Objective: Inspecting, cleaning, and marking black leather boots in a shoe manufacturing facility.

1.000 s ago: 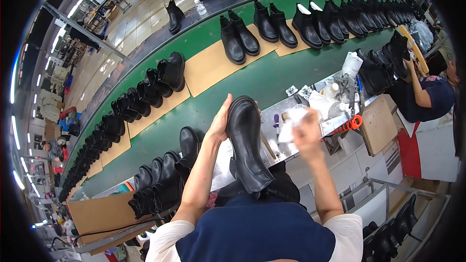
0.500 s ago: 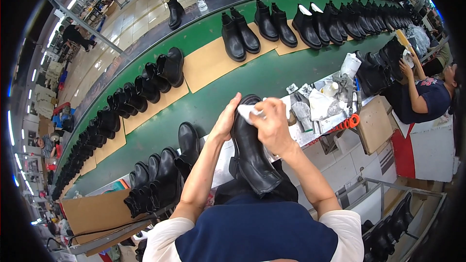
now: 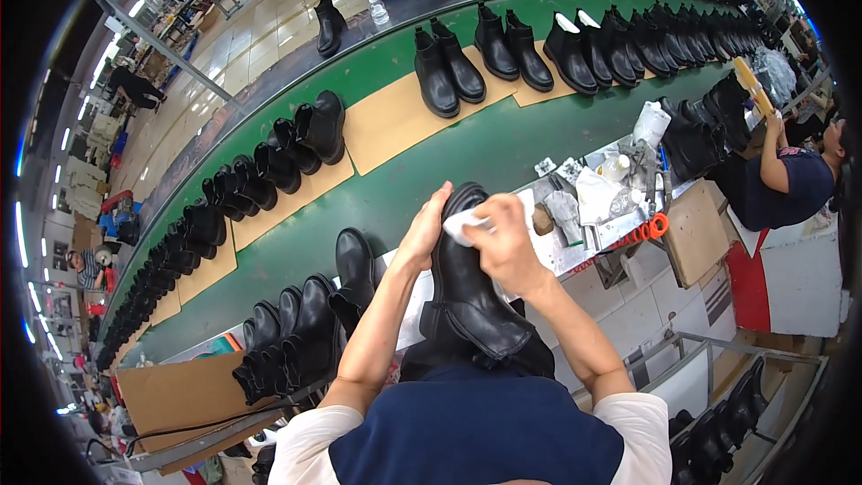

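Note:
A black ankle boot (image 3: 461, 283) lies over my lap, its toe pointing away from me and its shaft toward my body. My left hand (image 3: 426, 232) grips the boot along the left side of the toe. With bent fingers, my right hand (image 3: 505, 241) pinches a white cloth (image 3: 461, 225) and presses it on the upper near the toe. Left of my left forearm stands another black boot (image 3: 356, 260), with several more boots (image 3: 301, 319) beside it.
A green conveyor (image 3: 422, 162) runs across ahead, bearing brown paper (image 3: 395, 126) and rows of black boots. To the right, a worktop holds bottles, rags and a brush (image 3: 541, 218). A co-worker (image 3: 790, 166) sits at far right; a metal rack (image 3: 718, 346) stands lower right.
My right hand and the cloth have shifted slightly over the boot's toe. The boot has tilted a little, its shaft swinging right. The co-worker at right now raises a yellow piece.

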